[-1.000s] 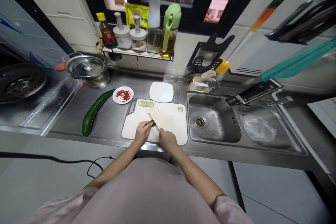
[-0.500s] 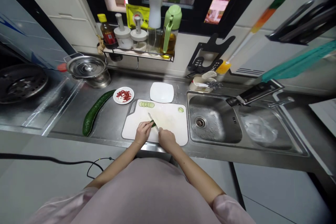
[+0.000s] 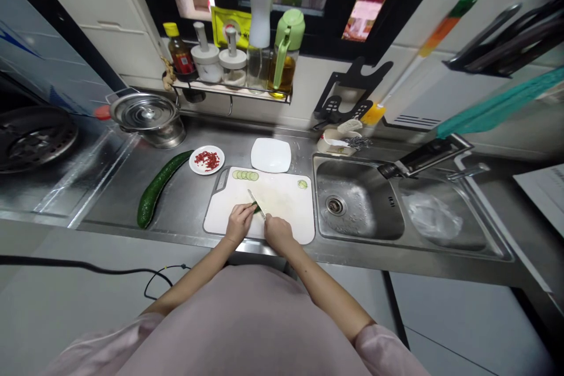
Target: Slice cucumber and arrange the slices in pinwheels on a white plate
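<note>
A small dark-green piece of cucumber [image 3: 256, 208] is held at the front of the white cutting board [image 3: 288, 207] by the closed fingers of my left hand [image 3: 238, 224]. My right hand [image 3: 278, 232] is wrapped round the handle of a knife [image 3: 253, 197], its blade slanting across the board against the green piece. Fingers partly cover the piece, so its full shape is hidden. An overlapping row of pale cucumber slices [image 3: 245, 175] lies at the board's back left. One or more cut bits of cucumber [image 3: 302, 184] sit at its back right.
Left of the board lie a long green cucumber [image 3: 159, 189] and a white dish [image 3: 192, 167] of chopped red bits. Behind stands a square white plate [image 3: 271, 155]. A sink [image 3: 361, 194] with a tap [image 3: 427, 155] is on the right, a lidded steel pot [image 3: 165, 134] back left.
Both hands, the knife and the cucumber piece keep nearly the same place. The whole view has shifted very slightly.
</note>
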Available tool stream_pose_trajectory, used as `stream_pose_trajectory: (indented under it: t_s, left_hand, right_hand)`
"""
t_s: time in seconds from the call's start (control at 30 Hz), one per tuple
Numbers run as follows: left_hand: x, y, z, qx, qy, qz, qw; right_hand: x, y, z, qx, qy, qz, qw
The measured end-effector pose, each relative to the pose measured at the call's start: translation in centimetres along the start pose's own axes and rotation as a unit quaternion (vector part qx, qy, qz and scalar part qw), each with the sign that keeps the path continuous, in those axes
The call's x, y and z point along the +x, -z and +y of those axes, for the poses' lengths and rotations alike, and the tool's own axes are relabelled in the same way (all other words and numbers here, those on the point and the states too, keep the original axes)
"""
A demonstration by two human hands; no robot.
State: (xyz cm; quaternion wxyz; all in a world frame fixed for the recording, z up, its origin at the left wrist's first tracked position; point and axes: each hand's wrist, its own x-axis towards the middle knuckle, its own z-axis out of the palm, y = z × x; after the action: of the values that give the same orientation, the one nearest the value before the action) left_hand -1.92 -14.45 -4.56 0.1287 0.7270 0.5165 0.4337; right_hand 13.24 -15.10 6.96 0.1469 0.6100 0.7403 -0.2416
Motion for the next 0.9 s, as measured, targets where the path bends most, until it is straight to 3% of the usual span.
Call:
stream_pose_trajectory:
  t_s: [0.9]
  left_hand:
    - [-0.1, -0.4, 0.1, -0.011, -0.006, 0.012, 1.0]
  right_hand:
    - [2.1, -1.2, -0.1, 0.01, -0.005, 0.02, 1.0]
